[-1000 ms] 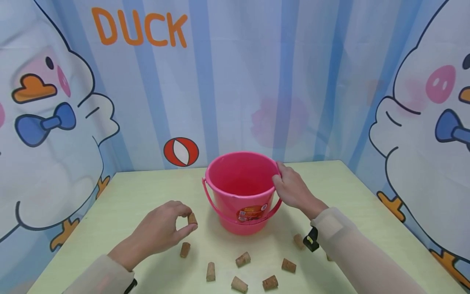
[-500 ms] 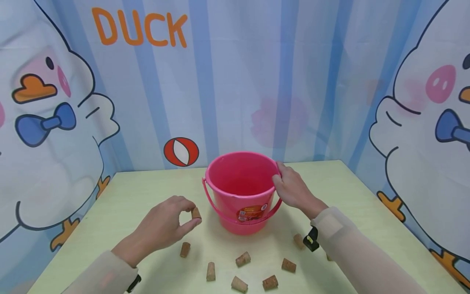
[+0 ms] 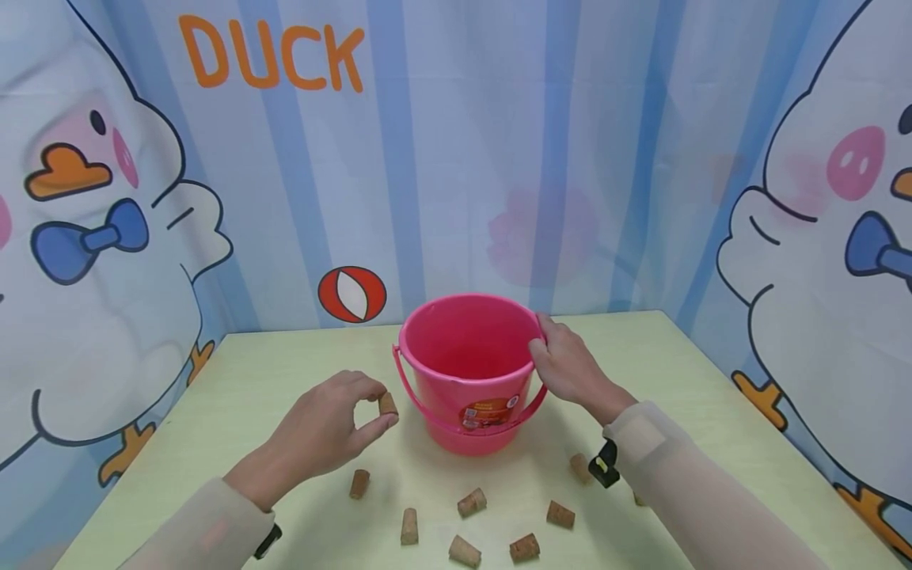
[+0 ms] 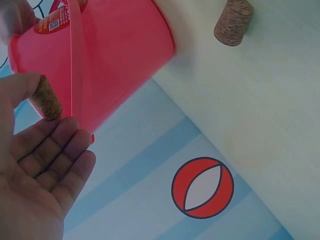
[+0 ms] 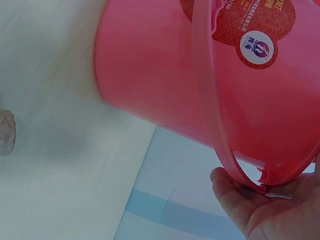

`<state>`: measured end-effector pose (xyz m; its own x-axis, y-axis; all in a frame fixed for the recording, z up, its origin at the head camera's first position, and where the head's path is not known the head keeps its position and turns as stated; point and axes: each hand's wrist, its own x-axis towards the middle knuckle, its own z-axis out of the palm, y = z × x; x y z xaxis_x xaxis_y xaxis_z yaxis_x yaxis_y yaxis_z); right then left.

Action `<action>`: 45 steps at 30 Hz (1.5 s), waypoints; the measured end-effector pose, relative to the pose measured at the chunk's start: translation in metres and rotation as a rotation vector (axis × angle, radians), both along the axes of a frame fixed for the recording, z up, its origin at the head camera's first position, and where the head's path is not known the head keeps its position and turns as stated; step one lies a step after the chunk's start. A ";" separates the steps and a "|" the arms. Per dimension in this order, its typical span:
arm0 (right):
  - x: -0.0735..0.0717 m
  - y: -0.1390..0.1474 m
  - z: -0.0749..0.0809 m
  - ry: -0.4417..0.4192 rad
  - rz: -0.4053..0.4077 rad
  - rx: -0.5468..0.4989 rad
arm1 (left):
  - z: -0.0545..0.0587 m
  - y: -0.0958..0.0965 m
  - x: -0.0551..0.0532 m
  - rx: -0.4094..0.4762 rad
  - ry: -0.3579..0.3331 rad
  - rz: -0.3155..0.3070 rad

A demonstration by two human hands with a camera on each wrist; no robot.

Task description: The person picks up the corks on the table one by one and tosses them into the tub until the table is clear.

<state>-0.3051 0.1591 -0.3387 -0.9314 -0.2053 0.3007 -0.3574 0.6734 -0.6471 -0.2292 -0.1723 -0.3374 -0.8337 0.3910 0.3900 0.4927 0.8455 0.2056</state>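
Between thumb and fingertips, my left hand [image 3: 313,431] pinches a cork [image 3: 387,404], held in the air just left of the pink bucket [image 3: 473,412]. In the left wrist view that cork [image 4: 46,98] sits between the thumb and the fingers, with the bucket behind it. My right hand [image 3: 570,362] grips the bucket's rim on the right side, where the handle joins; the right wrist view shows its fingers [image 5: 232,200] beneath the rim and handle [image 5: 205,75]. The bucket stands upright, its handle hanging at the front. Its floor is only partly visible.
Several corks lie on the pale table [image 3: 285,356] in front of the bucket, among them one cork [image 3: 359,484] below my left hand and one cork [image 3: 580,468] by my right wrist. Another is partly hidden by the right sleeve [image 3: 684,467]. A printed curtain [image 3: 470,142] stands behind.
My left hand has moved slightly right and up with the cork, closer to the bucket. The right hand and bucket have stayed in place.
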 end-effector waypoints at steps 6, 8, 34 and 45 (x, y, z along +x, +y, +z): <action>0.000 0.000 0.001 -0.006 0.000 -0.004 | 0.002 0.002 -0.001 0.005 0.026 -0.014; 0.000 0.000 0.001 -0.005 0.000 -0.002 | 0.003 0.003 -0.002 0.008 0.035 -0.016; 0.001 0.000 0.001 0.002 0.013 -0.011 | 0.014 0.015 -0.008 0.063 0.155 -0.057; 0.001 0.000 0.001 0.003 0.018 -0.014 | 0.017 0.018 -0.011 0.067 0.177 -0.065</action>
